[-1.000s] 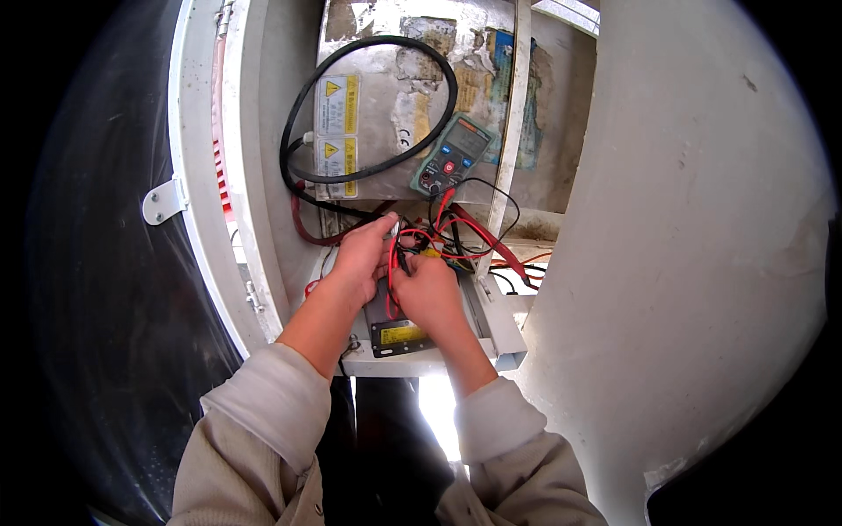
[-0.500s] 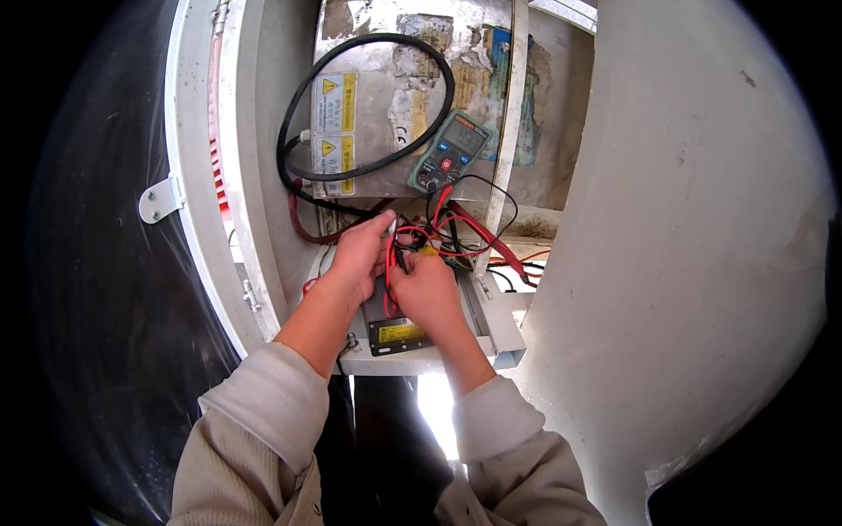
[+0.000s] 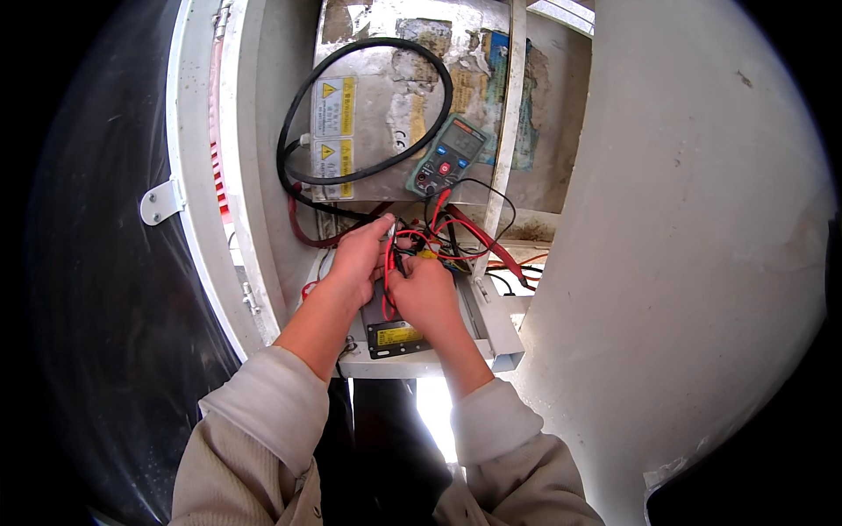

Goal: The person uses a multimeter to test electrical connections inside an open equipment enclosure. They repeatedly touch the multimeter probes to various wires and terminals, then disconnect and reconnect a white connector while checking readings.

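Observation:
Inside the white metal cabinet, my left hand (image 3: 353,256) is closed, with thumb and fingertips pinching a thin object I cannot make out. Close beside it, my right hand (image 3: 424,294) is closed on a slim black test probe (image 3: 400,261), mostly hidden by the fingers. A red test lead (image 3: 388,298) loops down between both hands. Beyond them, a green-cased multimeter (image 3: 448,156) leans against the metal panel, its red and black leads plugged in at the lower end. Under my hands lies a grey box with a yellow label (image 3: 399,336). Wiring behind my fingers is partly hidden.
A thick black cable (image 3: 289,114) hangs coiled in front of the worn metal panel (image 3: 377,96). A red-sleeved cable (image 3: 491,247) runs to the right. The white cabinet frame (image 3: 511,114) and a large pale panel (image 3: 684,219) bound the right side; black sheeting (image 3: 105,263) covers the left.
The view has shifted very slightly, so the multimeter and panel sit a little lower in it. Both hands keep nearly the same place and grip.

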`<action>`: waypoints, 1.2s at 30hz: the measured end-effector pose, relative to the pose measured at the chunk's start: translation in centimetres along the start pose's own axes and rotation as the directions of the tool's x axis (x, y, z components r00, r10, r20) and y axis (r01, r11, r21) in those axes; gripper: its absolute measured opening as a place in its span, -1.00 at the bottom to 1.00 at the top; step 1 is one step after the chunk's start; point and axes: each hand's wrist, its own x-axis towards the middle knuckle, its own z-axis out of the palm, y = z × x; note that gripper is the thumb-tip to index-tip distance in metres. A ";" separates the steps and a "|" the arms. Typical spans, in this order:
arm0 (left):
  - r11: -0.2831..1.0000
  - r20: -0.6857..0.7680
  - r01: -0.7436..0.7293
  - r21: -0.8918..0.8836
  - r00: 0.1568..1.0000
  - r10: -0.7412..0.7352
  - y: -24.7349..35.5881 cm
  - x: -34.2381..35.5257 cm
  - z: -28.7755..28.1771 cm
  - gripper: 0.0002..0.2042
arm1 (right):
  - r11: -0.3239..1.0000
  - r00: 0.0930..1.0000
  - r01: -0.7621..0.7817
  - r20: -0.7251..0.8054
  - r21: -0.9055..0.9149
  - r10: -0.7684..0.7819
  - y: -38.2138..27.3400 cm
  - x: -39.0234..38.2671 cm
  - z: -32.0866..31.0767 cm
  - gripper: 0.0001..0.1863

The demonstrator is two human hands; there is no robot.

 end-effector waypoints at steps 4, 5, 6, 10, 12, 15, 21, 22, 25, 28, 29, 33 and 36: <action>1.000 0.000 -0.009 -0.003 1.000 0.009 -0.2 0.1 0.0 -0.70 | 1.000 1.000 0.014 -0.022 0.008 -0.014 -0.1 -0.1 -0.1 -0.70; 1.000 -0.004 -0.010 0.005 1.000 0.010 -0.2 0.3 -0.1 -0.70 | 1.000 1.000 0.017 -0.021 0.004 -0.017 -0.1 -0.1 -0.1 -0.70; 1.000 0.005 -0.012 0.008 1.000 0.012 -0.3 0.3 -0.2 -0.71 | 1.000 1.000 0.020 -0.023 -0.002 -0.020 0.0 -0.1 -0.1 -0.70; 1.000 0.025 -0.008 0.018 1.000 0.008 -0.4 0.5 -0.4 -0.69 | 1.000 1.000 0.011 -0.012 0.006 -0.011 -0.2 0.1 -0.1 -0.72; 1.000 0.010 0.007 0.018 1.000 -0.007 -0.2 0.3 -0.3 -0.66 | 1.000 1.000 -0.004 -0.012 0.030 0.004 0.1 0.1 0.1 -0.72; 1.000 -0.003 0.023 0.008 1.000 -0.023 0.2 -0.3 0.0 -0.61 | 1.000 1.000 -0.014 0.011 0.008 0.014 -0.3 -0.1 -0.3 -0.72; 1.000 0.043 0.020 0.013 0.999 -0.020 0.0 0.1 -0.5 -0.62 | 1.000 1.000 0.016 -0.021 0.025 -0.015 0.0 0.1 -0.1 -0.72; 1.000 0.040 0.020 0.018 0.999 -0.020 0.0 0.2 -0.4 -0.63 | 0.999 1.000 0.019 -0.016 0.039 -0.018 0.0 0.1 -0.1 -0.72; 0.999 0.028 0.029 0.024 0.999 -0.030 0.0 0.1 -0.4 -0.65 | 0.998 1.000 0.014 0.005 0.053 -0.014 0.0 0.0 -0.4 -0.72; 0.999 0.031 0.032 0.021 0.999 -0.033 0.0 0.1 -0.4 -0.68 | 1.000 1.000 -0.012 0.023 0.028 0.011 -0.1 0.0 -0.4 -0.71; 0.999 0.035 0.032 0.019 0.999 -0.033 0.0 0.2 -0.4 -0.68 | 0.999 1.000 -0.014 0.017 0.030 0.013 0.0 0.0 -0.4 -0.71; 1.000 0.037 0.020 0.005 0.999 -0.020 -0.2 0.4 -0.5 -0.71 | 0.999 1.000 0.011 -0.011 0.044 -0.010 -0.2 -0.1 -0.4 -0.72; 1.000 0.037 0.016 0.006 0.999 -0.016 -0.3 0.4 -0.4 -0.72 | 0.997 1.000 -0.025 0.019 0.069 0.024 -0.3 -0.1 -0.5 -0.72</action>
